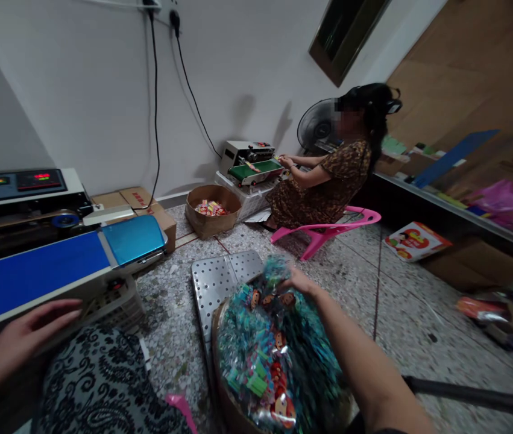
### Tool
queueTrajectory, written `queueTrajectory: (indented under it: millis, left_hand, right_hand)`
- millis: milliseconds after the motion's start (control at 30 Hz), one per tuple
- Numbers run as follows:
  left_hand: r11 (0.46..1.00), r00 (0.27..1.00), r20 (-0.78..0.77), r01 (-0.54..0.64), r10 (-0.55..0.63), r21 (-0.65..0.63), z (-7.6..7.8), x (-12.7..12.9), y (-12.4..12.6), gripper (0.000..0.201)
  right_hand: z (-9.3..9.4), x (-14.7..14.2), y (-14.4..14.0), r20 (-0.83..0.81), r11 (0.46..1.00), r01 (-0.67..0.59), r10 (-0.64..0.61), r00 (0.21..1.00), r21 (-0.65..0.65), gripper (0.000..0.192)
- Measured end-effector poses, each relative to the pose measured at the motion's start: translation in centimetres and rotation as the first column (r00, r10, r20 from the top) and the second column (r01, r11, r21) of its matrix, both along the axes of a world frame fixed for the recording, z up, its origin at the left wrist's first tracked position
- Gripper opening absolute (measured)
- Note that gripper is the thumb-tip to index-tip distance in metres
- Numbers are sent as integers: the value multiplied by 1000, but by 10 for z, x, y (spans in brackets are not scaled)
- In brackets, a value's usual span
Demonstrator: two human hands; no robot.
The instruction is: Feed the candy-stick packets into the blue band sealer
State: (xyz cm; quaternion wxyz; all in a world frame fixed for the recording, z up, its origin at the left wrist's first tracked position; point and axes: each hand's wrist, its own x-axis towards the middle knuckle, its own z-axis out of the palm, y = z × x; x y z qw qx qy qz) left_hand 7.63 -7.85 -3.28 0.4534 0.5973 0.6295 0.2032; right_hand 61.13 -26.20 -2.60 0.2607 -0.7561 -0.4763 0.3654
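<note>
My right hand (pixel 301 282) reaches over a round cardboard container (pixel 220 386). Its fingers are closed on a crinkly clear packet with teal contents (pixel 276 268) at the container's far rim. Inside lie many similar shiny packets (pixel 256 349) with teal strands and printed cartoon figures. At the lower left, my left hand (pixel 30 337) is held with thumb and fingers apart and nothing in it. It is beside the blue conveyor belt (pixel 39 271) of a sealing machine (pixel 25 187), whose red digits are lit.
The container stands on a perforated metal platform (pixel 211 277). A co-worker (pixel 328 175) sits on a pink chair (pixel 319 235) at a green-belted machine (pixel 256 172). Between us stands a cardboard box of small colourful packets (pixel 211 223). Cartons and bags (pixel 500 313) lie at right.
</note>
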Motion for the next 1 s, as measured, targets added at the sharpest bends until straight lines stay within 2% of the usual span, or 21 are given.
queueTrajectory:
  millis: [33,100,133,200,267,300,367,467,567,600,667,733,800,867,933,1000]
  left_hand:
    - [993,992,49,119,-119,-7,9,14,1,56]
    - [961,947,161,271,-276,54,27,53,-1,56]
    - [938,909,231,335,-346,86,34,76,-3,62]
    - [867,778,391,476,-492,146,42,122,-7,82]
    - [812,629,550,557,-549,174,46,157,-10,99]
    - [806,556,639,564,-531,179,48,168,-10,106]
    - [797,401,771,563,-495,219,52,173,-10,109]
    - [837,264,871,486,-414,250,65,143,-6,99]
    - [897,210,924,380,-321,226,79,92,2,92]
    - [910,218,927,353,-305,216,82,75,7,91]
    - [937,294,916,299,-273,183,85,44,17,83]
    - [964,392,898,244,-198,105,85,18,27,68]
    - [984,448,890,176,-89,10,82,-2,35,50]
    - [996,442,897,72,17,-54,77,-16,42,39]
    - [995,407,907,-48,104,-93,73,-26,47,37]
    - [983,372,913,-133,167,-126,68,-33,53,39]
  right_hand:
    - [11,-3,4,-47,1000,16,-15,999,20,45]
    - [37,-16,17,-175,997,13,0,985,77,41]
    - [50,-27,26,-243,994,-6,33,970,112,39]
    - [75,-59,47,-328,983,-81,131,936,163,36]
    - [96,-101,70,-356,968,-176,230,906,177,36]
    - [104,-124,82,-374,959,-218,273,887,182,40]
    - [113,-171,105,-417,937,-285,345,841,199,48]
    - [114,-232,136,-441,925,-277,369,818,260,51]
    - [106,-281,165,-461,915,-244,375,804,320,48]
    - [103,-296,175,-460,908,-244,387,799,339,48]
    - [99,-323,193,-425,888,-263,419,802,378,50]
    - [95,-349,209,-379,857,-310,470,797,412,52]
    - [90,-373,221,-365,822,-352,527,767,448,55]
    - [81,-395,231,-364,801,-331,540,759,499,60]
    - [70,-413,238,-328,807,-233,458,826,542,63]
    - [59,-428,244,-255,814,-133,326,910,566,61]
